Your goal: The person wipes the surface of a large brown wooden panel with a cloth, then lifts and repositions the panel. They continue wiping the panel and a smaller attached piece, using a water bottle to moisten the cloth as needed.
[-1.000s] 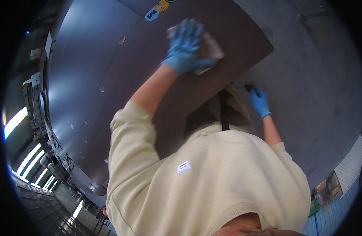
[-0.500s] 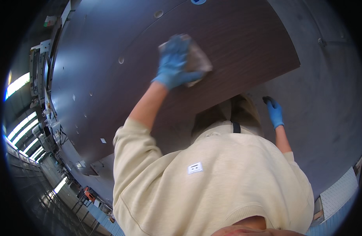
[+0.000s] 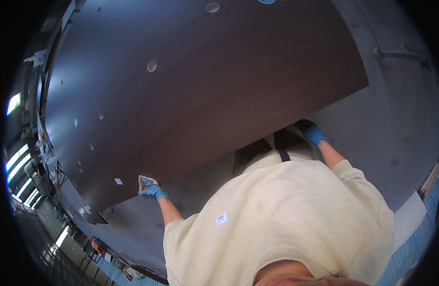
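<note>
A large dark brown board [image 3: 238, 81] with a smooth, wood-like face lies before me. My left hand [image 3: 154, 191], in a blue glove, is at the board's near edge on the left. It is closed on a pale folded cloth [image 3: 147, 181], which touches the board there. Also in a blue glove, my right hand [image 3: 314, 134] is low beside the near edge on the right, close to my legs. Its fingers are bent, and a dark patch covers their ends; whether that is a held thing or part of the glove is unclear.
Several round pale spots [image 3: 152, 66] run along a line across the board. A small white label [image 3: 118, 181] is on its near left part. Grey floor [image 3: 367, 143] lies at the right. Racks and machines stand far left, with an orange object [image 3: 98, 246] lower down.
My left hand has swept the cloth from the middle of the board to its near left edge. My right hand has moved left, closer to the board's near edge.
</note>
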Motion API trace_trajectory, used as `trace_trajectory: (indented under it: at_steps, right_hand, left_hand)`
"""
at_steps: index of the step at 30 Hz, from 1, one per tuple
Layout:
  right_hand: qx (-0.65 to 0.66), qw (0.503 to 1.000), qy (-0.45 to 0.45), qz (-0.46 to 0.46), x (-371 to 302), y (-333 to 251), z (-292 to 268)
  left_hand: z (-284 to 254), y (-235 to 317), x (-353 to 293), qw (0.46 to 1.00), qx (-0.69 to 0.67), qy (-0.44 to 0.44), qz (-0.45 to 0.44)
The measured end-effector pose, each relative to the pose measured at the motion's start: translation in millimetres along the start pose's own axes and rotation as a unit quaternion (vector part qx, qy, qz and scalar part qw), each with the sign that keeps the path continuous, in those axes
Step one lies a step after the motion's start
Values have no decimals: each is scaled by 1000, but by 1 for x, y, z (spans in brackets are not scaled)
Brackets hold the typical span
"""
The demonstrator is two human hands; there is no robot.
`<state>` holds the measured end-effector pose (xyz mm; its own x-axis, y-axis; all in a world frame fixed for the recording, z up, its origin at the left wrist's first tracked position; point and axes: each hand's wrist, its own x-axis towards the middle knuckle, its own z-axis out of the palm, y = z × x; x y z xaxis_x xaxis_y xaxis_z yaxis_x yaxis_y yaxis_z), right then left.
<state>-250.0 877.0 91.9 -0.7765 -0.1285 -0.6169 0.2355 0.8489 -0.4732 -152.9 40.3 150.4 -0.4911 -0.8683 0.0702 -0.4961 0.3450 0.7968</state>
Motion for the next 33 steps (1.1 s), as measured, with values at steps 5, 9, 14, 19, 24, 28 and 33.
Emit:
trace_trajectory:
  at_steps: [5, 9, 14, 19, 24, 28, 33]
  right_hand:
    - [28, 996, -8, 85, 4, 36, -16]
    - [62, 994, 17, 92, 3, 67, -37]
    - [306, 926, 77, 209, -22, 103, -39]
    - [398, 874, 152, 233, -63, 168, 5]
    - [473, 811, 180, 294, -105, 210, 52]
    - [478, 815, 142, 295, -117, 206, 64]
    - [469, 832, 135, 263, -95, 184, 57]
  left_hand:
    - [33, 53, -9, 869, 480, 52, 106]
    - [166, 186, -10, 828, 362, -114, 413]
    - [394, 393, -111, 754, 226, -206, 581]
    - [565, 562, -307, 648, 149, -267, 698]
    - [633, 625, -496, 573, 11, -285, 768]
    - [583, 611, -537, 521, -17, -353, 777]
    - [485, 551, -478, 521, 2, -473, 710]
